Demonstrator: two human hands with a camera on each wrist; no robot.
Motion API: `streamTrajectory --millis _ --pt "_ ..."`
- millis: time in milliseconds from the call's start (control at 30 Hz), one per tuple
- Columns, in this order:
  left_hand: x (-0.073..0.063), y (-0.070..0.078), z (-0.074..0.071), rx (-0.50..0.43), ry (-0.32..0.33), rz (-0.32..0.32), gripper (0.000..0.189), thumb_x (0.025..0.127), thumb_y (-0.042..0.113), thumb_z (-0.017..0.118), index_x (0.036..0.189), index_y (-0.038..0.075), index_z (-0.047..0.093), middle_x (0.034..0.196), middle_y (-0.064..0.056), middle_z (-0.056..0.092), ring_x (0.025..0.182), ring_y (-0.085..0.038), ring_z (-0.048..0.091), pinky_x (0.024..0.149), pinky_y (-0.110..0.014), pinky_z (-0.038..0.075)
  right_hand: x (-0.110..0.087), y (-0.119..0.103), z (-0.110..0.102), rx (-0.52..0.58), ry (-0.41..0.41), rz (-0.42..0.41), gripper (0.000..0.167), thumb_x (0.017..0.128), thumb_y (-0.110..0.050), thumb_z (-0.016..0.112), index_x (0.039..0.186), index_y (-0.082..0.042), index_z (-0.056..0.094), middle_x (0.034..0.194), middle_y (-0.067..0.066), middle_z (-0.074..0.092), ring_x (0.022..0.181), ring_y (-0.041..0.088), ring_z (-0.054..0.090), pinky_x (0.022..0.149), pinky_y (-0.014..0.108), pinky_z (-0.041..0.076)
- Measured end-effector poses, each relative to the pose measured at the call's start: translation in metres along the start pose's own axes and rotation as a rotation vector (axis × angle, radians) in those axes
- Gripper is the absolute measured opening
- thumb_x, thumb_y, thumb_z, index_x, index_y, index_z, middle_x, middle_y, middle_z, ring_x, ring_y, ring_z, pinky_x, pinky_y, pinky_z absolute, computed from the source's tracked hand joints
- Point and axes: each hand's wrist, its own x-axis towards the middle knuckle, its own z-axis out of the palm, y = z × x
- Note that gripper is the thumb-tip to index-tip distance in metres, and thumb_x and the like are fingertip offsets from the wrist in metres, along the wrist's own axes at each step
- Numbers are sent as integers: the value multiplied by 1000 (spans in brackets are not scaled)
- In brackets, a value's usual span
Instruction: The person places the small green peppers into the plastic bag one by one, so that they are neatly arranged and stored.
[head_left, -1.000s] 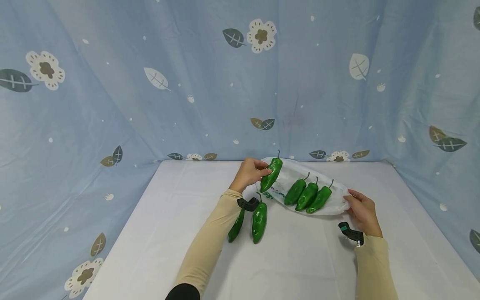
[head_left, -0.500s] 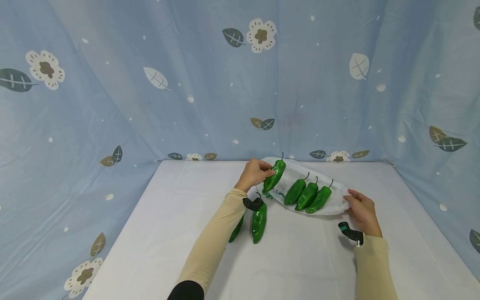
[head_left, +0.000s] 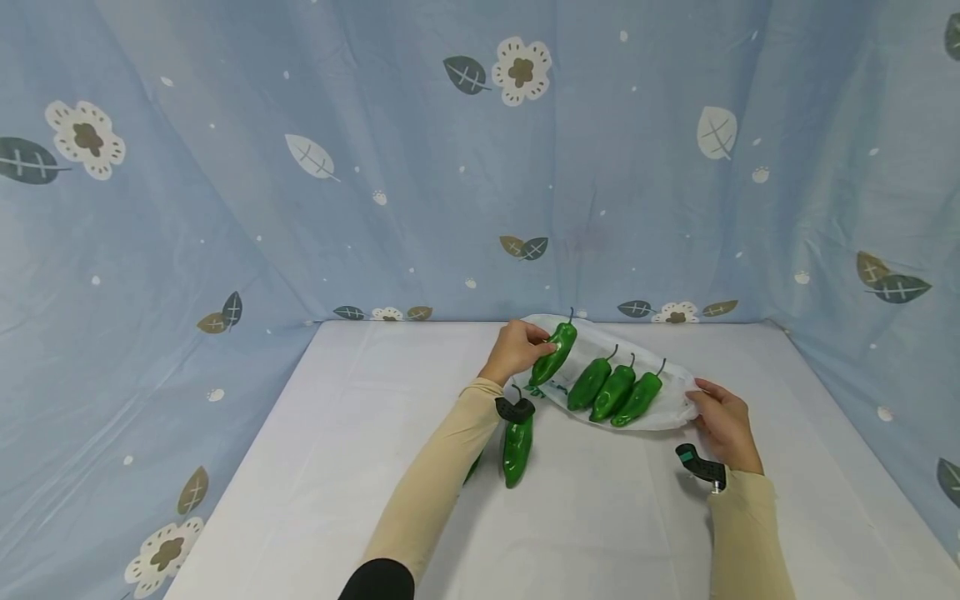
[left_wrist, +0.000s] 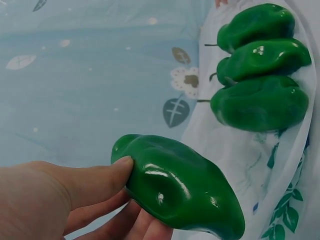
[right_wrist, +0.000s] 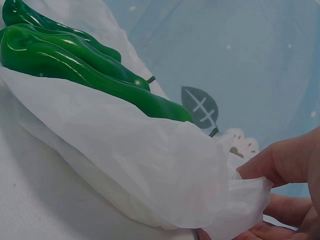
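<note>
My left hand [head_left: 515, 352] pinches a glossy green pepper [left_wrist: 175, 185] between thumb and fingers, its stem pointing up in the head view. That pepper is over the left part of a thin white plastic bag [head_left: 592, 337] with green leaf print. Three more green peppers [head_left: 617, 392] lie side by side on the bag, stems toward the back. At the bag's right end my right hand [head_left: 726, 423] pinches its crumpled edge [right_wrist: 245, 200] between thumb and fingers.
A green pepper [head_left: 517, 450] lies on the white table [head_left: 600, 517] in front of the bag. Another pepper [head_left: 472, 468] is mostly hidden behind the left sleeve. Behind the table hangs a blue patterned curtain [head_left: 420, 208].
My left hand has moved a little to the right and slightly nearer, carrying its pepper closer to the three on the bag. My right hand keeps its place on the bag's edge.
</note>
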Motion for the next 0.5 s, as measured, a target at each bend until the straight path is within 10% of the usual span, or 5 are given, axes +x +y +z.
streamTrajectory --millis 500 --pt "3 0 16 45 5 -6 28 98 23 74 119 6 78 113 -9 78 102 -21 72 84 -30 60 1 0 0 3 10 -6 64 107 -29 48 163 -5 28 159 15 35 106 6 49 72 9 48"
